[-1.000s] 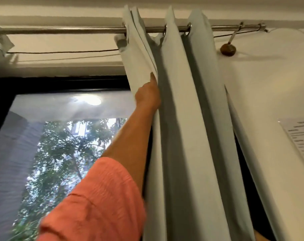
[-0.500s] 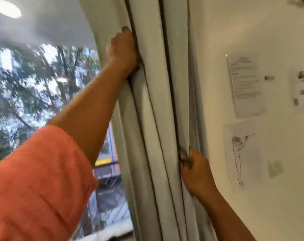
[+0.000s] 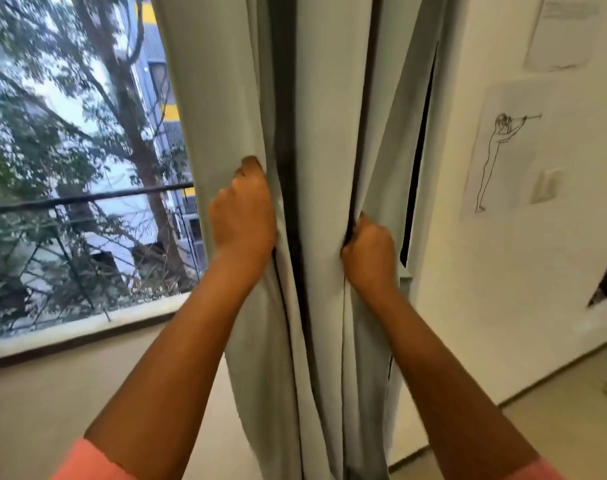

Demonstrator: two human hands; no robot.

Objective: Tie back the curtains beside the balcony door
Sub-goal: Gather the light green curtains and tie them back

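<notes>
A pale grey-green curtain (image 3: 324,140) hangs in deep vertical folds down the middle of the view, bunched beside the white wall. My left hand (image 3: 241,216) grips its left folds at about mid-height, fingers curled into the cloth. My right hand (image 3: 369,252) is closed on the right folds a little lower, thumb tucked into a crease. Both forearms reach up from the bottom, with pink sleeves at the frame's edge. No tie-back is visible.
The balcony glass (image 3: 87,150) fills the left, with a dark railing (image 3: 87,199), trees and a building outside. A white wall (image 3: 468,237) on the right carries a line drawing (image 3: 503,150) and a printed sheet (image 3: 562,32). Beige floor lies below.
My view has dropped from the curtain rod to mid-curtain. My left hand slid down from the top folds, and my right hand came in and took hold of the right folds.
</notes>
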